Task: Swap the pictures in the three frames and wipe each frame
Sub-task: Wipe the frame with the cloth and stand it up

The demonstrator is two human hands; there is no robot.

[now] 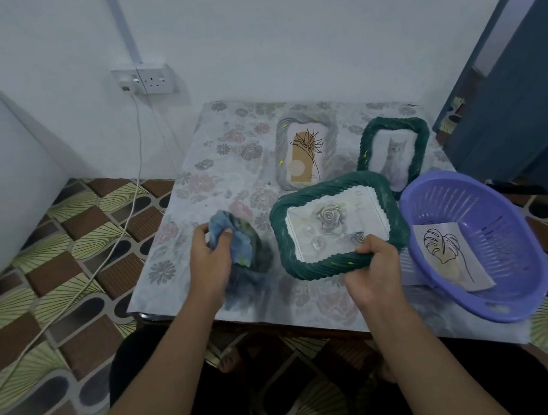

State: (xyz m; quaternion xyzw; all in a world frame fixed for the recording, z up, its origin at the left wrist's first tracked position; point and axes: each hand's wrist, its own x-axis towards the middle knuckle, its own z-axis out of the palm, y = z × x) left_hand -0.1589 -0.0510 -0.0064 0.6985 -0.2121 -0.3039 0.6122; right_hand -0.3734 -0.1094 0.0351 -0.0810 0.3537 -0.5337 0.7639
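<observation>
- Head view: my left hand (209,255) has its fingers curled round the blue cloth (240,242), down on the table (194,189).
- My right hand (375,272) grips the near edge of the rose frame (325,189), just beside the purple basket (519,301).
- The grey frame (280,151) and the cat frame (422,140) lie flat behind.

Centre, big green frame (321,267): twisted rope-like ribbing, semi-gloss, yellow flecks. The pane over its rose print (331,217) looks glossy, with pale glare spots. At its 9 o'clock, cloth (235,243): soft crumpled blue fabric, matt. Grey frame (281,158) at 12 and small green frame (421,141) at 1 o'clock: same ribbed twist finish. Basket (494,214) at 3 o'clock: purple plastic, smooth, slight sheen, slotted walls. Leaf print (443,248) inside: matt paper. Table cover (200,182): floral sheet, matt, lightly creased.
</observation>
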